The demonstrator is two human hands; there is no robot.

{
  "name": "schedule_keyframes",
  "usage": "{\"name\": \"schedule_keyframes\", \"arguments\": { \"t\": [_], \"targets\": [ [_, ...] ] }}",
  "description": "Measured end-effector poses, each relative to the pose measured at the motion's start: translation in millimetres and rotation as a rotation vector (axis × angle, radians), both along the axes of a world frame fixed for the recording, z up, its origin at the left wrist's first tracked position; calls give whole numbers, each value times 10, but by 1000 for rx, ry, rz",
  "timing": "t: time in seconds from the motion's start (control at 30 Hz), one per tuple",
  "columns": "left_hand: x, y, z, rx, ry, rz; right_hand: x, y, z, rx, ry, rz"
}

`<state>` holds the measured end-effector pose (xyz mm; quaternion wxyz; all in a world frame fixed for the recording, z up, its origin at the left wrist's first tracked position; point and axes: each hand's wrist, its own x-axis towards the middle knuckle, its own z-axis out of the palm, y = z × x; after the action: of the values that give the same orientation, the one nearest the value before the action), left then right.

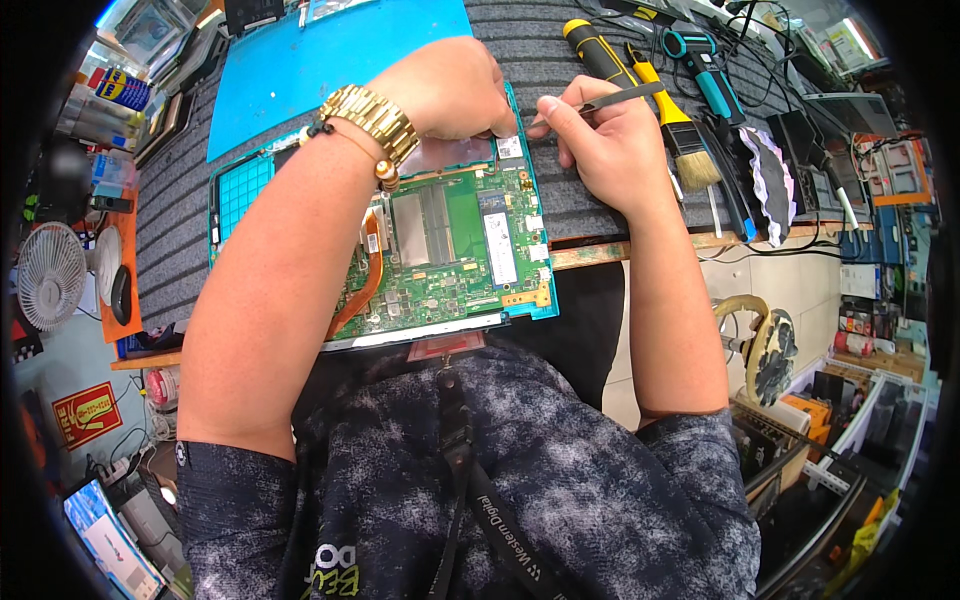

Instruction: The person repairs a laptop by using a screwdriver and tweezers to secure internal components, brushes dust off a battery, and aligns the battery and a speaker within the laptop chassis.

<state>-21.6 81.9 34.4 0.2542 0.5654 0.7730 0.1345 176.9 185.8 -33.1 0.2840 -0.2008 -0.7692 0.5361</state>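
An opened laptop base (548, 300) with a teal edge lies at the table's near side, its green circuit board (465, 195) bare. My left hand (455, 90) reaches across it to the far right corner. Its fingers are curled down at the edge, and whatever they grip is hidden beneath them. Just right of that corner, my right hand (610, 150) pinches dark, slim tweezers (625, 96), their tips pointing left. On the board are a white-labelled drive stick (499, 248), a copper heat pipe (372, 275) and a metal-covered slot (425, 225).
Beyond the laptop lies a blue mat (300, 75) on a ribbed grey table cover (175, 225). To the right are a yellow-handled brush (690, 150), a black-yellow screwdriver (595, 50), a teal power tool (705, 75) and cables. A white fan (52, 275) stands left.
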Motion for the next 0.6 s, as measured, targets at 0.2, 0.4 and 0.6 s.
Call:
{"name": "schedule_keyframes", "arguments": {
  "t": [0.2,0.4,0.6],
  "targets": [
    [35,0,25,0,10,7,8,8,-11,0,4,-4],
    [32,2,-18,10,5,19,4,-7,7,1,3,-4],
    [54,4,6,-3,3,33,10,1,-5,-6,6,-3]
  ]
}}
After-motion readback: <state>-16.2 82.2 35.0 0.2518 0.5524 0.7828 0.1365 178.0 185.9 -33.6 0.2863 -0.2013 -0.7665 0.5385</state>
